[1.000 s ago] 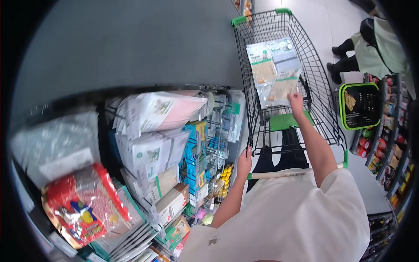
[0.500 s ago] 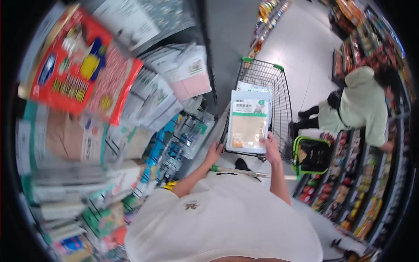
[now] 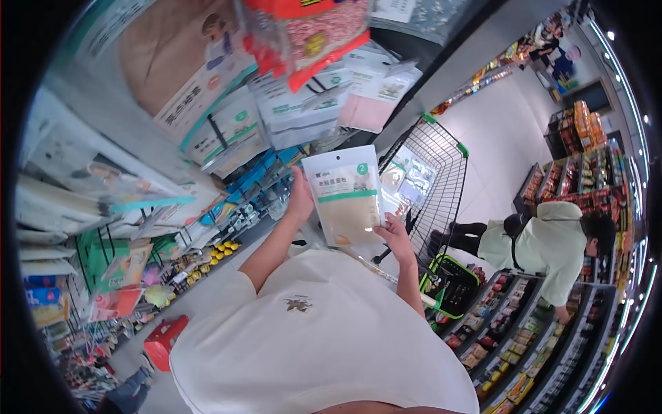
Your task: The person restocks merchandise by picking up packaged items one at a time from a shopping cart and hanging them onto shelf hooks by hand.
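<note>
By the near edge of the shopping cart (image 3: 449,200), a packet (image 3: 345,200) is held aloft, probably light, bendy and slick, best taken by both side edges. Its lower right corner is pinched by the right hand (image 3: 396,239); whether its left edge is grasped by the left hand (image 3: 300,199) cannot be told.

Held packet (image 3: 345,217): white "2" in green disc (image 3: 362,169), upper right; line of Chinese characters below, ending 布, others unsure. Brown-windowed packet (image 3: 162,58): larger Chinese characters, too blurred from here. Red packet (image 3: 324,41): yellow lettering, partly cut off, illegible.
</note>
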A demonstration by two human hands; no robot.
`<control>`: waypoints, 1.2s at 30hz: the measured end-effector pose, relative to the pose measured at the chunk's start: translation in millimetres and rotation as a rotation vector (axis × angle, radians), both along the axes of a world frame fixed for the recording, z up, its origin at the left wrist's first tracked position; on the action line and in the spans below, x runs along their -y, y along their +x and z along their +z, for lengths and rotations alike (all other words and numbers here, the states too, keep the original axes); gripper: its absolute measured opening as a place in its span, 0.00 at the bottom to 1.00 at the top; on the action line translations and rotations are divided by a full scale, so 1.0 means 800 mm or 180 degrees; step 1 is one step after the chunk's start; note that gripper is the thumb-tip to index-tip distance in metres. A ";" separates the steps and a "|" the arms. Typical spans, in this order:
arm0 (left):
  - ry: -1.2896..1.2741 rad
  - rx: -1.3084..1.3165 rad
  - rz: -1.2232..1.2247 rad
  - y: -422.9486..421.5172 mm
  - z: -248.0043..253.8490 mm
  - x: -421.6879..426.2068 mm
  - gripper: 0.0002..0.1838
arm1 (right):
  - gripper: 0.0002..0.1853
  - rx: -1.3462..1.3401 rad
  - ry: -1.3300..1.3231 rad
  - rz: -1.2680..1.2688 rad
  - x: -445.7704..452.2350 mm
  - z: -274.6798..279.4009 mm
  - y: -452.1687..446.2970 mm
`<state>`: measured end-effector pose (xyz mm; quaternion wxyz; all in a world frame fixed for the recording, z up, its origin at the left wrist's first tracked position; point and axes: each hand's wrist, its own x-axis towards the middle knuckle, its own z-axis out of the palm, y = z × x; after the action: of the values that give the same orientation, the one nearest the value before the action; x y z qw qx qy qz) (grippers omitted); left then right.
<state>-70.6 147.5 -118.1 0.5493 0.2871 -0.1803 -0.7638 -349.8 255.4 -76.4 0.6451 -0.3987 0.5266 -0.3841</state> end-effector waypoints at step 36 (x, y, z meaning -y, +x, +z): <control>-0.0442 0.2335 0.1982 0.223 0.145 -0.023 0.21 | 0.35 -0.2936 -0.4210 0.1012 0.149 0.121 0.321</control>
<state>108.0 166.2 -1.8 0.6698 0.5403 -0.3181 -0.3977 -93.0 136.2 20.4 0.0423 -0.8842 0.3408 -0.3167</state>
